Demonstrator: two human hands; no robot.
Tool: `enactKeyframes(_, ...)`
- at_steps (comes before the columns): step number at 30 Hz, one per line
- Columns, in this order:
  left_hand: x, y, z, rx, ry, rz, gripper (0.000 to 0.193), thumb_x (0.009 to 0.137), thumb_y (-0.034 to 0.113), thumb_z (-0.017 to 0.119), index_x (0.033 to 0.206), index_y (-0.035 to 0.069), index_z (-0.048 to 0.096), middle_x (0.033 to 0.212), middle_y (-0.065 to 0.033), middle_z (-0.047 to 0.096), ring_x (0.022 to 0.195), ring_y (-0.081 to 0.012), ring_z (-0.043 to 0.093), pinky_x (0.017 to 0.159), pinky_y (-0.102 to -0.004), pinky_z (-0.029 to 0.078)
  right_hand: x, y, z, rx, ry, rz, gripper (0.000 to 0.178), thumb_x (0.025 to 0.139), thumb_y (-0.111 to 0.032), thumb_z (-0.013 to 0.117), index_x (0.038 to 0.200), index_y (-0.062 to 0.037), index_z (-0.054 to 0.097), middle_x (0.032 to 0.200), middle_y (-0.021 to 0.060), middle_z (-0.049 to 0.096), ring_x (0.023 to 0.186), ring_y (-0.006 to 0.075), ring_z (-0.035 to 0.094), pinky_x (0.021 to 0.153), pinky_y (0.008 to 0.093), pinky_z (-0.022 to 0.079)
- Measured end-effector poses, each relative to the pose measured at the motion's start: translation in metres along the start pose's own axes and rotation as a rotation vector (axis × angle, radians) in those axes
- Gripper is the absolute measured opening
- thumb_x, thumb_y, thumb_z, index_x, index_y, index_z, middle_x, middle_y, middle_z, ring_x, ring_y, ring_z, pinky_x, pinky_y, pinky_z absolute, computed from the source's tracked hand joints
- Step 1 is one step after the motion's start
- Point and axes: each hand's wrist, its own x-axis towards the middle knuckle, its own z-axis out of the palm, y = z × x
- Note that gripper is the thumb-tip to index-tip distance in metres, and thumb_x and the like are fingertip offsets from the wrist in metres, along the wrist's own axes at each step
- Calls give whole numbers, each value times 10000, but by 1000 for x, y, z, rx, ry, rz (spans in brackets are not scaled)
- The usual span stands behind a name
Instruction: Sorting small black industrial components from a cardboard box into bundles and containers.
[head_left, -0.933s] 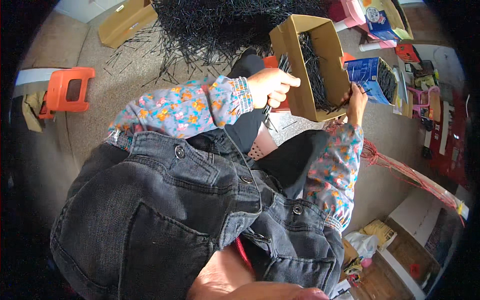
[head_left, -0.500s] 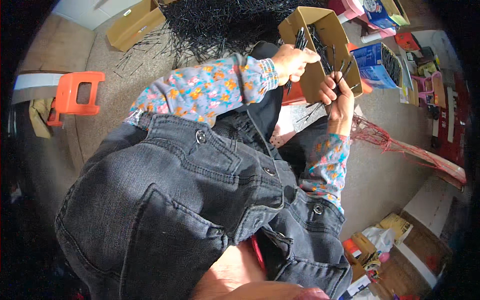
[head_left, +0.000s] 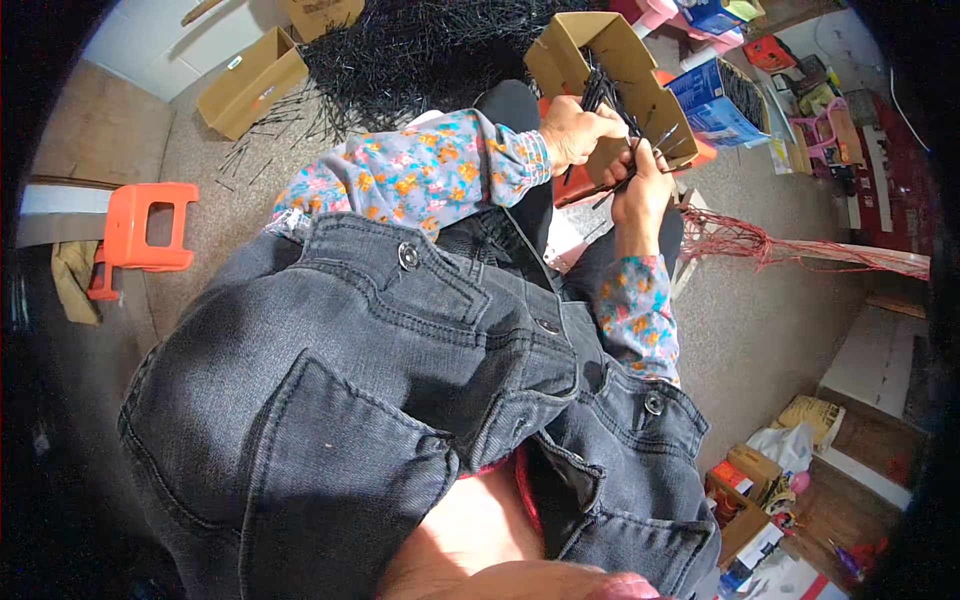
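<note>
My left hand (head_left: 572, 132) is closed around a bundle of thin black sticks (head_left: 600, 88), which look like wires or cable pieces with thicker ends. Just to its right, my right hand (head_left: 640, 190) grips a few more of these sticks (head_left: 672, 138), their ends fanning out past the fingers. The two hands are close together, fingertips nearly meeting. Behind them an open brown cardboard box (head_left: 556, 52) stands tilted, with more black sticks inside. A large heap of the same sticks (head_left: 420, 60) spreads at the far side.
An orange stool (head_left: 125, 228) is at the left. A second cardboard box (head_left: 245, 88) lies near loose sticks at the far left. A blue box (head_left: 712, 105) filled with sticks stands at right, beyond a bundle of reddish wires (head_left: 760, 240). Boxes and bags (head_left: 765, 470) sit lower right.
My right hand has moved left toward my left hand, so the sticks in both are now nearly together. The whole view has shifted slightly.
</note>
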Motion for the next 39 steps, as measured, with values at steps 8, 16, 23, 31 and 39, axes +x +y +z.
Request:
enactKeyframes(8, -3, 8, 11, 99, -43, 12, 190, 808, 253, 626, 768, 67, 619, 482, 51, 413, 357, -24, 330, 315, -188, 231, -8, 4, 9, -43, -195, -48, 131, 885, -131, 485, 793, -39, 497, 603, 20, 464, 460, 108, 404, 406, 243, 342)
enactKeyframes(16, 29, 31, -35, -110, -105, -280, 330, 881, 371, 504, 661, 144, 408, 510, 68, 314, 443, -61, 334, 381, -202, 248, -7, -15, -8, 21, -264, -20, 119, 885, -141, 506, 904, -33, 552, 672, 8, 490, 486, 92, 417, 438, 228, 338)
enactKeyframes(23, 14, 24, -23, -91, -595, -728, 497, 833, 542, 485, 665, 74, 490, 435, 88, 234, 326, -24, 216, 294, -171, 179, -6, -22, -19, -969, -370, -753, 129, 885, -88, 500, 947, 14, 550, 764, 23, 555, 615, 106, 505, 536, 234, 412)
enactKeyframes(31, -2, 30, -20, 19, -748, -731, 487, 843, 499, 505, 725, 28, 550, 454, 61, 340, 325, -9, 269, 273, -156, 184, -15, -46, -11, -1638, -595, -1253, 280, 698, -10, 530, 976, -30, 499, 774, 102, 483, 676, 265, 534, 564, 359, 449)
enactKeyframes(39, 8, 17, -18, -52, -905, -771, 286, 894, 268, 490, 776, 13, 543, 475, 33, 365, 332, -24, 286, 272, -156, 185, -14, -58, -12, -1833, -658, -1298, 229, 719, -93, 518, 945, -55, 519, 798, 67, 475, 700, 205, 533, 597, 321, 450)
